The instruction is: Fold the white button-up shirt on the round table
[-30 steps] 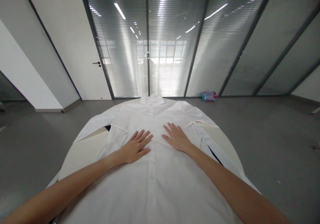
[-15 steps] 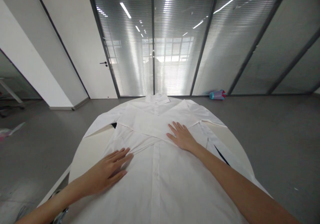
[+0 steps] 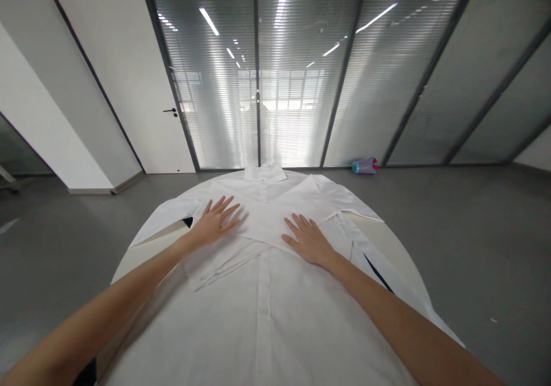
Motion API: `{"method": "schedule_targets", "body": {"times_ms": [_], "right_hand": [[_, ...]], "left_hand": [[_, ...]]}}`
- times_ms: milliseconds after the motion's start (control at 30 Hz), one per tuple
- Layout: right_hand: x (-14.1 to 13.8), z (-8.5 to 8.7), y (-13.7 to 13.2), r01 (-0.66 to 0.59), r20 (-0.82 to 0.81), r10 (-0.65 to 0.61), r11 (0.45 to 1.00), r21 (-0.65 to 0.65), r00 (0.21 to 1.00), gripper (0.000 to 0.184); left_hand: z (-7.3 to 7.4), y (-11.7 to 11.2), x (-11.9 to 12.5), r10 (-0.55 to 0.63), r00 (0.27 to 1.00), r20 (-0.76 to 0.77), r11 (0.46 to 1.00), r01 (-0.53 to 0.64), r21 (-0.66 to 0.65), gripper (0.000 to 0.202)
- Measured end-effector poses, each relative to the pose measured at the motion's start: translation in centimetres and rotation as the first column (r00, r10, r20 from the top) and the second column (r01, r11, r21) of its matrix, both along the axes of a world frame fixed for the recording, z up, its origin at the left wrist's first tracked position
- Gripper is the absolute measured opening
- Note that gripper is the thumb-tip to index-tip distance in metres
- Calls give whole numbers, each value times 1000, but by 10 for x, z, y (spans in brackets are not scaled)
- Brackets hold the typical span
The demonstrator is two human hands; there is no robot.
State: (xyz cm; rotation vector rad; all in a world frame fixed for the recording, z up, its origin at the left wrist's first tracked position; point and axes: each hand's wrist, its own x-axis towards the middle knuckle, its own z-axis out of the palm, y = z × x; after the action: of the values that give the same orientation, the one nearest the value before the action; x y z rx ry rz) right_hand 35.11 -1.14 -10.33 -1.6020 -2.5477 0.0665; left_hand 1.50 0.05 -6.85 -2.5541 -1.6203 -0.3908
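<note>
A white button-up shirt (image 3: pixel 232 323) lies spread over a round, pale table (image 3: pixel 398 248), its collar at the far edge. One sleeve crosses the chest, and its cuff (image 3: pixel 204 280) rests left of the button placket. My left hand (image 3: pixel 214 221) is over the upper left of the shirt, fingers spread, holding nothing; whether it touches the cloth I cannot tell. On the right side of the chest my right hand (image 3: pixel 310 240) lies flat, with its fingers apart.
Beyond the table stands a glass partition with blinds (image 3: pixel 293 88), with a white door (image 3: pixel 124 76) to its left. A blue and red cylindrical object (image 3: pixel 365 166) lies on the grey floor (image 3: pixel 482 231) by the partition.
My left hand has moved forward, from the lower left of the shirt to its upper left, uncovering the cuff. My right hand stays in nearly the same place. The view has shifted slightly.
</note>
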Motion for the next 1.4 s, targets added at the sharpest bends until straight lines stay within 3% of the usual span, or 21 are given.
{"method": "schedule_targets", "body": {"times_ms": [133, 233, 467, 767, 1200, 1400], "right_hand": [[0, 2, -1, 1, -1, -1, 1000, -19, 1000, 78], [0, 4, -2, 2, -8, -3, 1000, -31, 1000, 79], [2, 5, -2, -10, -32, 9, 999, -38, 999, 79], [15, 13, -1, -106, -75, 97, 986, -129, 993, 77], [17, 14, -2, -111, -81, 101, 985, -129, 992, 75], [17, 12, -1, -107, -77, 99, 988, -112, 992, 73]], "left_hand": [[-33, 23, -17, 90, 993, -70, 990, -97, -101, 57], [-42, 24, -24, 83, 996, -42, 992, -86, -87, 58], [-40, 19, -26, 84, 993, 78, 992, -77, -96, 56], [-43, 21, -30, 57, 995, 78, 995, -50, -88, 56], [-48, 23, -33, 57, 994, 90, 995, -49, -82, 58], [-43, 25, -33, 60, 979, 192, 995, -43, -93, 50]]}}
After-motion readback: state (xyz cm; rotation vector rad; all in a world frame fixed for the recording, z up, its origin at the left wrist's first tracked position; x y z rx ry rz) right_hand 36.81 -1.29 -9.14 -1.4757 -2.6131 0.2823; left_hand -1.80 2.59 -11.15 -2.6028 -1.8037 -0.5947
